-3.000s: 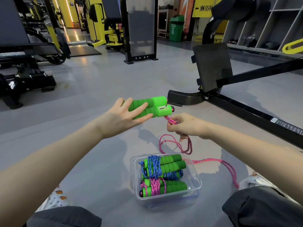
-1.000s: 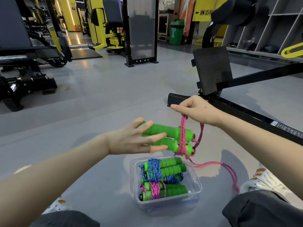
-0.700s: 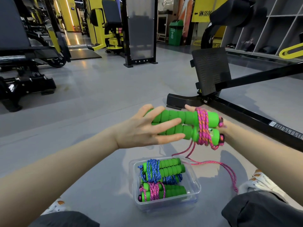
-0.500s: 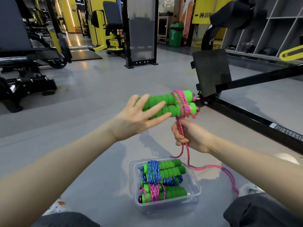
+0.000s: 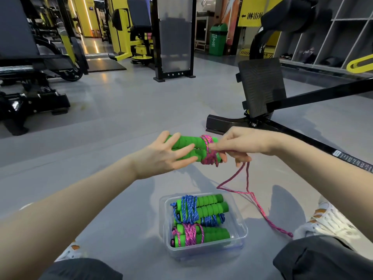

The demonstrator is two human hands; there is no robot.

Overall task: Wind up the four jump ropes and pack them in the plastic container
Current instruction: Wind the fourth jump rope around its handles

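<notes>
**On the gym floor, the last jump rope nears its final turns**

Above the grey floor, between a seated person's knees, the right grip has come up from below the green handles. It now sits level with them, pinching the pink cord against the band of turns already laid. Half a second earlier it was pulling that cord downward. The left grip lies wide, its straight, spread fingers pressed across the paired handles to steady them, much as before. The band of turns looks thicker than it did three seconds ago. The loose tail is shorter, trailing from the right grip down to the floor and ending just beside the right knee.

By the look of it this is the fourth rope, with only a few turns left before it can be packed. The plastic container stands on the floor below the hands. It already holds blue-corded bundles and a pink-corded bundle, apparently three in all, leaving little spare room.

A black machine frame and its footplate stand just behind the right grip. A white shoe lies near the tail's end, where the cord could snag as it is drawn in
</notes>
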